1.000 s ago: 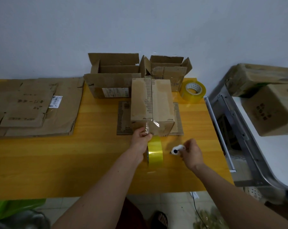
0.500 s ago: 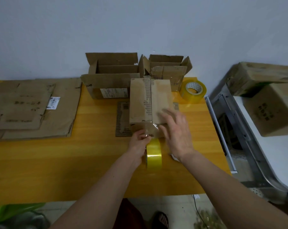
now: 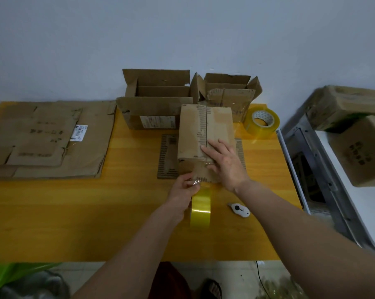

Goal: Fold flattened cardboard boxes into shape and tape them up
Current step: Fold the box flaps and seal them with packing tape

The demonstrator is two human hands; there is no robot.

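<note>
Both forearms reach in from the near edge of the yellow bench (image 3: 53,212), converging on the folded box (image 3: 195,134) that stands mid-bench on a flat corrugated sheet (image 3: 167,156). The right hand (image 3: 223,162) lies palm-down on the box's top near the centre seam, fingers straight and spread, pressing over the near edge. The left hand (image 3: 183,190) sits lower, just in front of the box's near face, with thumb and fingers pinching a crinkled end of clear tape (image 3: 195,182). The yellow tape roll (image 3: 200,207) stands on edge directly below that hand, touching it.

A small white cutter (image 3: 239,209) lies on the bench just right of the roll, apart from both hands. A second roll (image 3: 263,123) sits near the far right corner. Two open boxes (image 3: 158,104) stand behind the folded box against the wall, and flattened cardboard (image 3: 42,139) covers the far left. Bare bench stretches along the near side, left of the forearms. A metal frame (image 3: 307,169) borders the right edge.
</note>
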